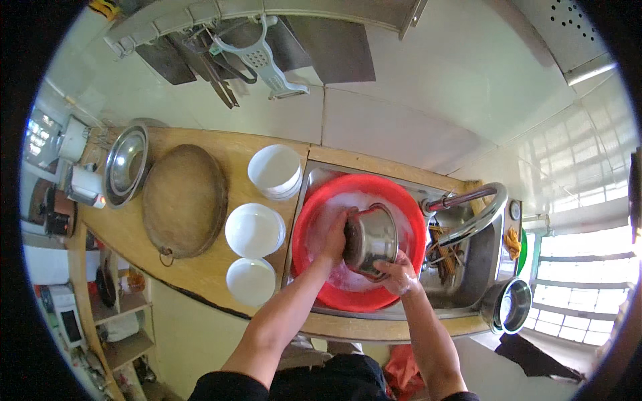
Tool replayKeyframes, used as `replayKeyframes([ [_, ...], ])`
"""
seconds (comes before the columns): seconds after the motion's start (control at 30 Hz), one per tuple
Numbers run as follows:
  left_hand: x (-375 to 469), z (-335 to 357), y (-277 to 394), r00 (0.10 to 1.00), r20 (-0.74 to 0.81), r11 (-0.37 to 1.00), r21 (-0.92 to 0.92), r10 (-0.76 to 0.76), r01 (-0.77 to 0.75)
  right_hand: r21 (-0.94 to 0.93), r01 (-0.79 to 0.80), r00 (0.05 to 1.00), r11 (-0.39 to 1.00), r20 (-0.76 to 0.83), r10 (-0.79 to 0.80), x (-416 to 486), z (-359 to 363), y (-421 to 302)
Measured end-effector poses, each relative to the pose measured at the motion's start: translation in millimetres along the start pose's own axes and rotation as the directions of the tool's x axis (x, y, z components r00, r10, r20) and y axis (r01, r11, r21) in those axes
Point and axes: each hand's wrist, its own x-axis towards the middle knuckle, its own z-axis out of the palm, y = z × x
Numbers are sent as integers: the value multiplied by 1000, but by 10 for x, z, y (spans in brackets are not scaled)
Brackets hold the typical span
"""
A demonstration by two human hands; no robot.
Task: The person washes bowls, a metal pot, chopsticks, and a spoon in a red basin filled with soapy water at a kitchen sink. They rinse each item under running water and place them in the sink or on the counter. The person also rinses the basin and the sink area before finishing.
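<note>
A stainless steel bowl (377,240) is tipped on its side above a red plastic basin (412,210) of sudsy water. My right hand (399,273) grips its lower rim, thumb on the steel wall. My left hand (337,235) is against the bowl's dark base, with its fingertips partly hidden behind the base. Foam (321,220) covers the water around both hands. The basin rests in the left part of a stainless steel sink (321,173).
Stacked white bowls (275,170) and round chopping board (184,200) occupy the left counter. A chrome faucet (476,225) arches over the right sink bowl, where chopsticks (446,260) lie. Metal pots (509,306) stand at the right corner. Knives and a peeler (261,60) hang above.
</note>
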Motion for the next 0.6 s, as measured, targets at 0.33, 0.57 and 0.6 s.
replayKeyframes([
  [0.33,-740,402,-407,950,-296,980,193,102,-45,-401,345,936,848,87,-340,710,-289,597],
  [0.57,-727,535,-127,839,249,333,834,484,-440,-403,361,926,841,51,-373,334,-263,773],
  [0.6,-638,476,-107,851,285,322,835,440,-446,-412,341,933,845,39,-357,255,-255,754],
])
